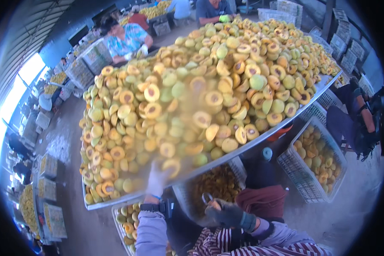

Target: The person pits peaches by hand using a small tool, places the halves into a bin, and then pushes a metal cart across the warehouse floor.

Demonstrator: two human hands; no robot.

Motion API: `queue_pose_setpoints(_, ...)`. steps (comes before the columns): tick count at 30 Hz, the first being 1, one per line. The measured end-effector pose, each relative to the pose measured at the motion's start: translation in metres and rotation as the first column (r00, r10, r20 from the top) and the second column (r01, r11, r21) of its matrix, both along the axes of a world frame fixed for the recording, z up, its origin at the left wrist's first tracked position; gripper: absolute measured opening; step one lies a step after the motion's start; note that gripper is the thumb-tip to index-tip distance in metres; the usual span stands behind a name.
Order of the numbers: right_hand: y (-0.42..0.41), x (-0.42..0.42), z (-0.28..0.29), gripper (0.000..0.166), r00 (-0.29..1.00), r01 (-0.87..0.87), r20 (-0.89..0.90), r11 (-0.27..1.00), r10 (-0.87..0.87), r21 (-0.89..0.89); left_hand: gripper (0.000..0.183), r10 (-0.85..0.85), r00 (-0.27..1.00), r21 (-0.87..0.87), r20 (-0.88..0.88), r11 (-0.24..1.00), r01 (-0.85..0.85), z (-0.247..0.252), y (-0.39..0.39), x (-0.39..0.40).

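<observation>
A large heap of yellow peaches [214, 97], many of them halved with the brown pit hollow showing, covers the metal-rimmed table [262, 132]. My left hand [156, 180], in a white glove, reaches over the near rim to the heap. A peach half [171, 167] lies right at its fingers; blur hides whether they grip it. Lower down, my right hand [225, 213] wears a dark glove and is closed around a metal pitting tool with a ring-shaped end [207, 198]. Below that rim, between my legs, stands a plastic crate [183, 197] with brownish pieces inside.
A crate of peaches [342, 160] stands at the right, beside a seated person [345, 124]. Another peach crate [116, 217] is under the table's left end. Two people [128, 40] [212, 12] work across the heap. Stacked crates [340, 41] line the right wall.
</observation>
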State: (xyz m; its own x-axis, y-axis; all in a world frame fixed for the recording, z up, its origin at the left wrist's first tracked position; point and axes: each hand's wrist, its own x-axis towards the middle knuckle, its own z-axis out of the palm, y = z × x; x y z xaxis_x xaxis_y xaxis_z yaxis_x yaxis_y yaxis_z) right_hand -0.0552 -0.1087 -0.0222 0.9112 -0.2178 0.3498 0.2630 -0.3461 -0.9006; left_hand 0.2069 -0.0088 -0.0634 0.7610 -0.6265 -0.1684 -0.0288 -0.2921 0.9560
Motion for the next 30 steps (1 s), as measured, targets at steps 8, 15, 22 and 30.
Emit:
queue_pose_setpoints(8,0.011,-0.005,0.012,0.006,0.887,0.199,-0.458,0.845,0.061,0.497,0.05,-0.108,0.872,-0.498,-0.477,0.851,-0.167,0.074,-0.005,-0.103)
queue_pose_setpoints(15,0.015,-0.004,0.032,0.014,0.915,0.166,-0.404,0.918,-0.007,0.36,0.041,-0.067,0.757,-0.537,-0.65,0.744,-0.396,0.077,0.001,-0.14)
queue_pose_setpoints(22,0.02,-0.004,0.018,0.021,0.952,0.253,-0.2,0.964,-0.232,0.082,0.036,-0.078,0.869,-0.517,-0.488,0.828,-0.216,0.086,0.007,-0.16)
queue_pose_setpoints(30,0.019,-0.005,0.059,0.015,0.929,0.098,-0.343,0.797,0.142,0.596,0.039,0.173,0.985,-0.484,-0.024,0.86,-0.163,0.115,-0.009,-0.175)
